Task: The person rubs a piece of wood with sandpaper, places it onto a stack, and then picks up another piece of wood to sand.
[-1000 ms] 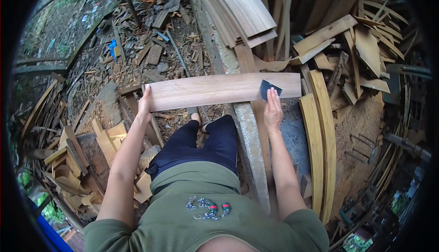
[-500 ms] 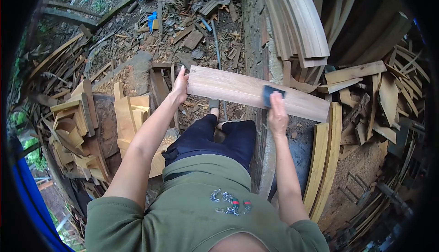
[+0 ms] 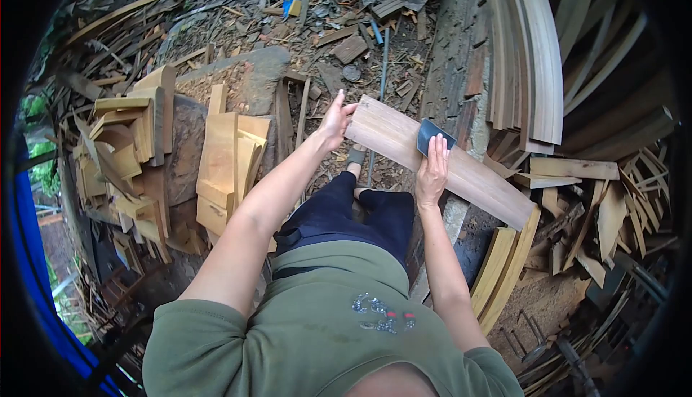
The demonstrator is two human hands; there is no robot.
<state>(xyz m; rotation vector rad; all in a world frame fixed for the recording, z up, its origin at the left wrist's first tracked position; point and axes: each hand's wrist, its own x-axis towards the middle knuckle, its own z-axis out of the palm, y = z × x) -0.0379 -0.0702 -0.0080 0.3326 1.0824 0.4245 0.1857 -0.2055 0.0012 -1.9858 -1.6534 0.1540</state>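
Observation:
A long, slightly curved wooden board (image 3: 476, 177) slants down to the right in front of me. My left hand (image 3: 336, 121) holds its upper left end, with the thumb and fingertips showing at the edge. A dark, thin rectangular sheet (image 3: 435, 137) lies on the board's upper face. The fingers of my right hand (image 3: 433, 171) are together and press that sheet against the wood. The underside of the sheet is hidden. The board's lower right end is over two yellowish curved pieces (image 3: 508, 271).
Curved boards (image 3: 544, 58) are stacked upright at the upper right. Offcuts lie piled on the right (image 3: 613, 217) and on the left (image 3: 122, 152). Cut blocks (image 3: 220, 159) stand beside my left arm. Scraps and a thin pipe (image 3: 383, 65) litter the ground ahead.
The view has turned, so the surroundings appear shifted. The board slants more steeply, and the dark sheet with my right hand is nearer the board's left end. My left hand still holds that end.

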